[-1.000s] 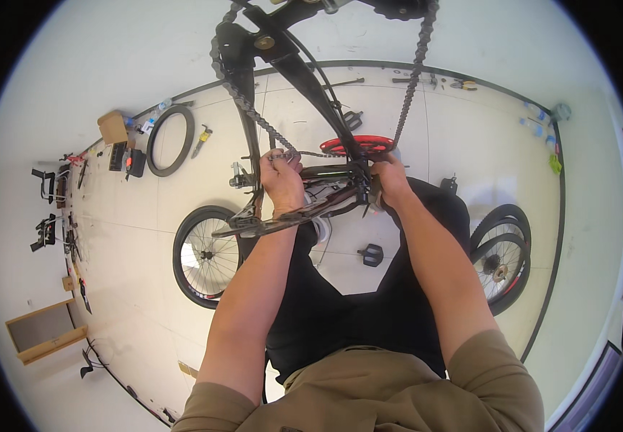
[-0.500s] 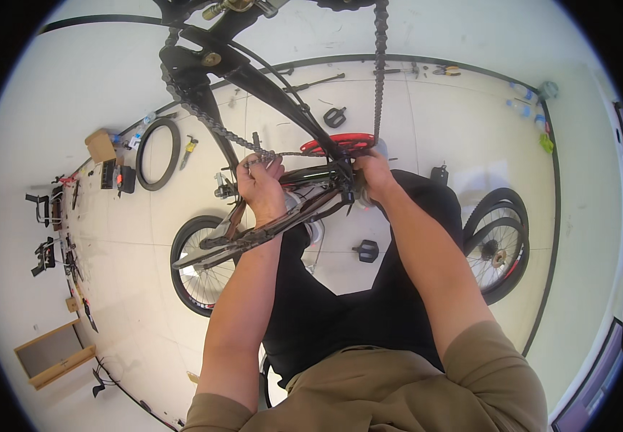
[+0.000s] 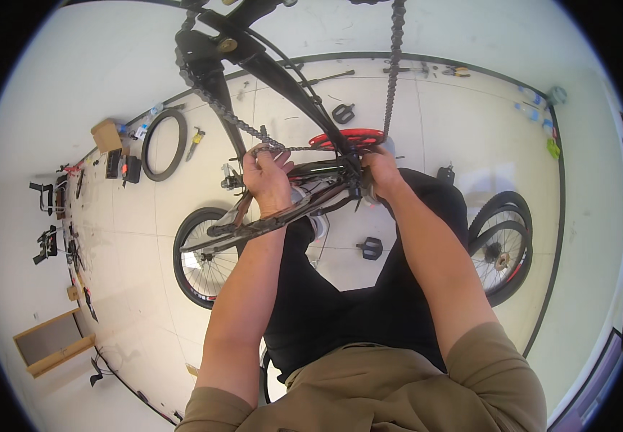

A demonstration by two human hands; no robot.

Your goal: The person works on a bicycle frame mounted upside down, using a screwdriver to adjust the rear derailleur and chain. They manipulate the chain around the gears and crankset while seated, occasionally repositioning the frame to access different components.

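A black bicycle frame reaches from the top of the view down between my arms. Its dark chain hangs along the left side and runs toward a red chainring. My left hand is closed around the chain, its fingertips at the links left of the chainring. My right hand grips the lower part of the frame beside the chainring; its fingertips are partly hidden. A second stretch of chain hangs down to the chainring's right edge.
A spoked wheel lies at left, with more wheels at right. One pedal lies between my legs, another pedal beyond the chainring. A loose tyre, pliers and plastic bottles lie farther off.
The bicycle frame, chain and both hands appear slightly farther right in the view. My left hand has turned a little, with its fingers still at the chain.
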